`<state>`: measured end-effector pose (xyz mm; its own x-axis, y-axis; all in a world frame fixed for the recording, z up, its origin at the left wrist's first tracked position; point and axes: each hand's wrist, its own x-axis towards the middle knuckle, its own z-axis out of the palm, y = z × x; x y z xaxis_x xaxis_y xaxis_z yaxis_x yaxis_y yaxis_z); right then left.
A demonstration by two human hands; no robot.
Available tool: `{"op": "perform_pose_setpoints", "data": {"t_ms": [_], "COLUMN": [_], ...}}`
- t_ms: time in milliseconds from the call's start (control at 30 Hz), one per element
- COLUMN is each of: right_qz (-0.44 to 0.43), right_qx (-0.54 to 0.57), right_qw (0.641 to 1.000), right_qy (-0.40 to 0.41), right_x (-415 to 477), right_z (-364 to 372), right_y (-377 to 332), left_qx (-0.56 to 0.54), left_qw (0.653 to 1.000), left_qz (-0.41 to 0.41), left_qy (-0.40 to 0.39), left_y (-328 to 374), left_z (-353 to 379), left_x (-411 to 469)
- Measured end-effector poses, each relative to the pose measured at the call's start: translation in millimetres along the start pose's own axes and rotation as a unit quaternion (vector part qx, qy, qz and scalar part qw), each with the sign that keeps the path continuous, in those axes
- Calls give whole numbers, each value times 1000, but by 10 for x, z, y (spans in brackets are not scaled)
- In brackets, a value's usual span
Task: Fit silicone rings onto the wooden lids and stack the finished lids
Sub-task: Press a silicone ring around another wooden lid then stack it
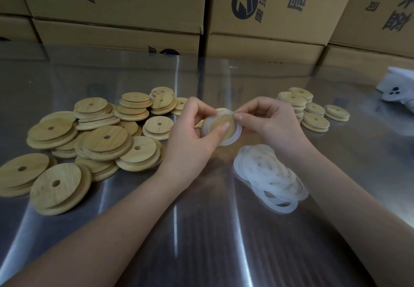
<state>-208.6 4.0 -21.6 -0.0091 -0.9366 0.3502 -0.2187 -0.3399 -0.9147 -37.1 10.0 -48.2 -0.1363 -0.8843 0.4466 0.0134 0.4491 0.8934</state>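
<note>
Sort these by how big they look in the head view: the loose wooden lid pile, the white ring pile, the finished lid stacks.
1. The loose wooden lid pile, clearly largest.
2 or 3. The white ring pile and the finished lid stacks look about alike. The rings lie nearer the camera, so no ranking.

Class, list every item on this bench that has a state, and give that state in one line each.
Held lid: off the table, gripped by left hand, thumb across its face.
Silicone ring: round the held lid, pinched at the top by right hand; fully seated or not, unclear.
Bare lids: loose heap, left.
Finished lids: ringed, in short stacks, right.
Spare rings: tangled pile on table.
</note>
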Motion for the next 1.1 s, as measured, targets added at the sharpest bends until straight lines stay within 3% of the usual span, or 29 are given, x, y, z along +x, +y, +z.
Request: {"op": "perform_pose_setpoints", "data": {"t_ms": [200,733,1100], "right_qz": [11,83,43], "right_qx": [-11,47,0], "right_qw": [1000,994,998], "right_qy": [-23,-47,-45], "right_x": [7,40,44], "right_z": [-27,-88,-91], "right_y": [17,-34,-20], "left_qx": [23,-125,-163], "left_qw": [1000,985,978], "left_qz": [-6,-111,-132], "left_qy": [12,38,16], "left_y": [-24,-81,-45], "left_z": [-8,-1,-3], "left_x": [12,67,61]}}
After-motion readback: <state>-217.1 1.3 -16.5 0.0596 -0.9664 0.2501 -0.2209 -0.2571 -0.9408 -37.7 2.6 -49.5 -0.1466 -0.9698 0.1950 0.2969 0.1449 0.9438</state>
